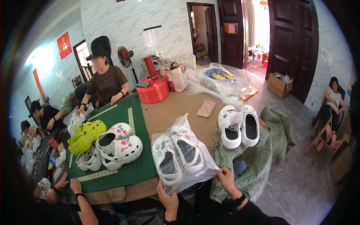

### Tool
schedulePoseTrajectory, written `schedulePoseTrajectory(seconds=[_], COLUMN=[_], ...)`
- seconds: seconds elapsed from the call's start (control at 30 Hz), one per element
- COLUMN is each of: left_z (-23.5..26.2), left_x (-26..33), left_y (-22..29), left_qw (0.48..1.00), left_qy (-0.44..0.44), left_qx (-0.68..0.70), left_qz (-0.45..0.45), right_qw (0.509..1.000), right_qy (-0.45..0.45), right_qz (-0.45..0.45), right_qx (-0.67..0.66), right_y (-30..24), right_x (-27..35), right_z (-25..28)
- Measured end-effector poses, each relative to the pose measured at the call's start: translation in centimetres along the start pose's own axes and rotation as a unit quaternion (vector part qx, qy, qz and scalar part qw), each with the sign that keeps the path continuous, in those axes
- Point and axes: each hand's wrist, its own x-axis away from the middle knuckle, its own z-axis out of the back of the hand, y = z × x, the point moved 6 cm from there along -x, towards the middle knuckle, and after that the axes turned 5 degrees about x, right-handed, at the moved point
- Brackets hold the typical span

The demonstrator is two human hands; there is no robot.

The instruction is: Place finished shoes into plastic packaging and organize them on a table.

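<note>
Green mat (138, 165) covers the table's left part, with a lime clog (85, 135) and white clogs (119, 147) on it; more white clogs at the mat's left edge are partly hidden behind these. Co-worker's hands (69, 184) rest at the near left edge, that arm cut off by the frame. Left hand (168, 199) grips the lower edge of a clear plastic bag (183, 157) from below, fingers curled shut on the film, thumb hidden. Bag lies on the brown table (168, 112) near its front edge, holding a pair of white clogs with dark insides; charms on them blur through the plastic. Right hand (227, 179) pinches the bag's lower right corner, fingers closed. Another white pair (240, 125) sits farther right, half wrapped in plastic. Phone (206, 108) lies behind. Own forearms mostly cut off below.
</note>
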Motion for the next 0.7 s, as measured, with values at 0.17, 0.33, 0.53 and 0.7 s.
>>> schedulePoseTrajectory(seconds=[0.17, 0.33, 0.53, 0.7], left_z=[0.4, 0.4, 0.5, 0.3], left_x=[-0.2, -0.2, -0.6, -1.6], left_y=[0.9, 1.2, 1.7, 2.8], left_qw=[0.999, 0.996, 0.992, 0.992], left_qy=[0.018, 0.005, 0.042, 0.032], left_qx=[0.036, 0.014, 0.014, 0.032], left_qz=[-0.034, -0.089, -0.115, -0.12], right_qw=[0.997, 0.924, 0.847, 0.806], right_qy=[0.031, 0.044, -0.21, -0.138], right_qz=[0.032, 0.126, 0.382, 0.448], right_qx=[0.062, 0.358, 0.303, 0.363], right_y=[0.5, -3.8, -9.3, -9.1], right_x=[-0.2, 2.0, 6.6, 4.8], right_z=[0.4, -1.1, -9.2, -11.2])
